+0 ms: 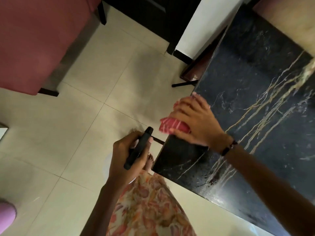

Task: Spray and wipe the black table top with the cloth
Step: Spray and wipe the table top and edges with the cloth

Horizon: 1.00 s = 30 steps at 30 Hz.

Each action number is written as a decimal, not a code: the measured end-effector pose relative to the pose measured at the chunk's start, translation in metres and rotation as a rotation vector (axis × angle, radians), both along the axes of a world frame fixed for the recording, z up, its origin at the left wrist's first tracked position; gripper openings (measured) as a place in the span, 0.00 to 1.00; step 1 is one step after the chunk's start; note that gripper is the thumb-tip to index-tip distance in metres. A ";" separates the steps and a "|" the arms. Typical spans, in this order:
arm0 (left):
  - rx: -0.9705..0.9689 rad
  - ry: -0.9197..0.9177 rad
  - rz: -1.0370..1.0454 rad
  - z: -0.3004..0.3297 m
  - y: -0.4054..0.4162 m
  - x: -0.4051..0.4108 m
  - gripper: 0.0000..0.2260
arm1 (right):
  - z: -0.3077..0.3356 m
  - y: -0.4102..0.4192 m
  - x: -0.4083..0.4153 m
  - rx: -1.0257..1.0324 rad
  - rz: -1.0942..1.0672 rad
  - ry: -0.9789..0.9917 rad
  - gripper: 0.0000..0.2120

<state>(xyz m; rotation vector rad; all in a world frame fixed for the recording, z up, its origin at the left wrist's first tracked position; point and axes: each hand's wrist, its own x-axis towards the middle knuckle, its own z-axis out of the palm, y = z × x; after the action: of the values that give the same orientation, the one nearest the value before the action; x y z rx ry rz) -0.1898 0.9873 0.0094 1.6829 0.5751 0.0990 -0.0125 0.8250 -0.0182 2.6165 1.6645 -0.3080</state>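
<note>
Two hands: left hand point(127, 155), right hand point(194, 122). One black marble table top point(255, 86). One red striped cloth point(172, 127). One black sprayer head point(139, 149), bottle below hidden. One dark wristband point(228, 148). One bare foot point(149, 161). One floral garment point(150, 206). One maroon seat point(39, 40). One tiled floor point(68, 133).

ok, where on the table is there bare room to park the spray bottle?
The black table top is bare beyond the right hand, out toward the pale strip at its far edge, and along the near edge by the forearm. Crowded only at the corner, where that hand presses the red cloth. Left hand holds the bottle over the floor.
</note>
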 end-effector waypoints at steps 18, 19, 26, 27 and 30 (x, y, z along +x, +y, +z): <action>0.026 -0.071 -0.259 -0.006 0.005 0.141 0.05 | -0.007 -0.006 0.098 0.053 -0.125 -0.027 0.23; 0.034 -0.080 -0.268 -0.006 0.004 0.150 0.07 | -0.006 -0.005 0.116 0.053 -0.145 -0.041 0.23; -0.003 -0.137 -0.313 -0.010 0.000 0.210 0.10 | -0.004 0.000 0.167 0.063 -0.268 -0.082 0.25; -0.009 -0.150 -0.304 -0.011 0.000 0.217 0.08 | -0.004 0.000 0.162 0.078 -0.255 -0.069 0.25; -0.009 -0.173 -0.300 -0.013 0.001 0.234 0.06 | -0.003 -0.005 0.163 0.090 -0.169 -0.026 0.25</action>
<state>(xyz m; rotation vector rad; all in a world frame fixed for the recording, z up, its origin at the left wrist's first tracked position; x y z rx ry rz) 0.0446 0.9886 -0.0040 1.7136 0.1901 0.0250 0.1503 0.8201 -0.0209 2.8203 1.4863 -0.2056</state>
